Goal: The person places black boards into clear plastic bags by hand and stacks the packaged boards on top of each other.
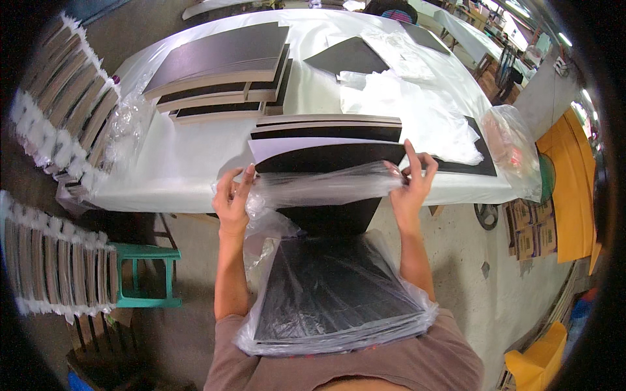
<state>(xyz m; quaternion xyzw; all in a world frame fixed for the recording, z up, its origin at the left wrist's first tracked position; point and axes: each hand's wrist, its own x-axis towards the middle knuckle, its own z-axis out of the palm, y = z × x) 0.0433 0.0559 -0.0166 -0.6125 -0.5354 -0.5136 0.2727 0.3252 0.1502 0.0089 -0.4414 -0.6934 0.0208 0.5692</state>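
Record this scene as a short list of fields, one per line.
Left hand: raised at the left side of the gathered plastic
Right hand: raised at its right side
Plastic bag: clear, around black boards, near end against the torso
Table: white-covered, with a stack of dark boards far left
Left floor: green stool

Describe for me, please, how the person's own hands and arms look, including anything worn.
The left hand and right hand are ungloved, with no rings or watch that I can make out. Both forearms are bare, without visible markings. The shirt is brownish, with short sleeves.
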